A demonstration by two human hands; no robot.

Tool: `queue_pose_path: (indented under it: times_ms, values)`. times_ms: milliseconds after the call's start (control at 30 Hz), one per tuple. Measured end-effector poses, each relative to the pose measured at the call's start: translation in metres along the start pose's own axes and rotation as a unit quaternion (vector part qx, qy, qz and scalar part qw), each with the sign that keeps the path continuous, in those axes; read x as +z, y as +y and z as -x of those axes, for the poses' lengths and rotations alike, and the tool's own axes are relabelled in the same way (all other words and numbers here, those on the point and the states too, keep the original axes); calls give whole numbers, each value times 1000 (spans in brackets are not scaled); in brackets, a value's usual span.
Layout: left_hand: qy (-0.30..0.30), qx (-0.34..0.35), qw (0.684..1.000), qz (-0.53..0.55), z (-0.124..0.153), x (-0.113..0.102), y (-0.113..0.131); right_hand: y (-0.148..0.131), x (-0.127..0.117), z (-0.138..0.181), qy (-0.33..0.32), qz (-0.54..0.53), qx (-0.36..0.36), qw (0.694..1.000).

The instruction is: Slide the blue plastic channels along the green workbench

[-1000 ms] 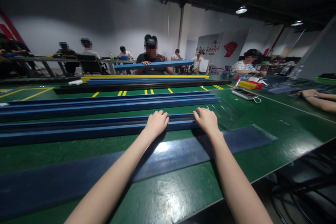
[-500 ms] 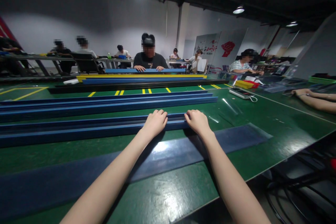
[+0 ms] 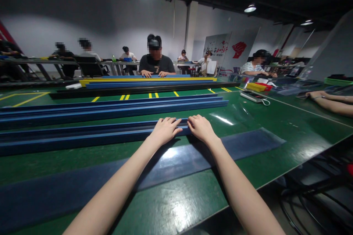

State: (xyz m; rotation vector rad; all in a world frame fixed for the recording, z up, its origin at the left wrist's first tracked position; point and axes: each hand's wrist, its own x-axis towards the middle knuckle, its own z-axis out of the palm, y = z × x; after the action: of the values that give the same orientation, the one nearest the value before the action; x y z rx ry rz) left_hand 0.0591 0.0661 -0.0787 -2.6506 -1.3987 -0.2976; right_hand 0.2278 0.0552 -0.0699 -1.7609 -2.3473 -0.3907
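Observation:
A long blue plastic channel strip (image 3: 110, 139) with raised edges lies across the table in front of me. Over its right part rests my left hand (image 3: 166, 130), fingers stretched out and thumb apart, touching the strip. Just to the right, my right hand (image 3: 201, 127) has its fingers curled over the strip's end, which it covers. Beneath my forearms lies a flat, glossy, bluish clear plastic sheet (image 3: 248, 144), running from the left edge toward the right.
Beyond lie more blue channel strips (image 3: 165, 107), a black strip (image 3: 124, 90) and a yellow strip (image 3: 193, 79). A person (image 3: 156, 62) sits opposite, hands on a blue strip. To the right are a white device (image 3: 254, 97), a yellow tray (image 3: 256, 87) and another person's arms (image 3: 331, 101).
My right hand has slid left along the strip, nearer my left hand. My left fingers have straightened and spread. The person opposite has lowered their blue strip and shifted it right.

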Motion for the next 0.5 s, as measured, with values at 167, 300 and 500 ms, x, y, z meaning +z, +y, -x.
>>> queue_pose_path:
  times_ms: [167,300,500]
  values:
    - [-19,-15,1000,-5,1,-8,-1,5,3,-2,12,-21,-5,1000]
    - [-27,-10,1000,-5,2,-13,-2,13,13,-3,20,-50,4,999]
    - [-27,0,1000,-8,3,-11,-3,17,25,-5,4,-64,5,998]
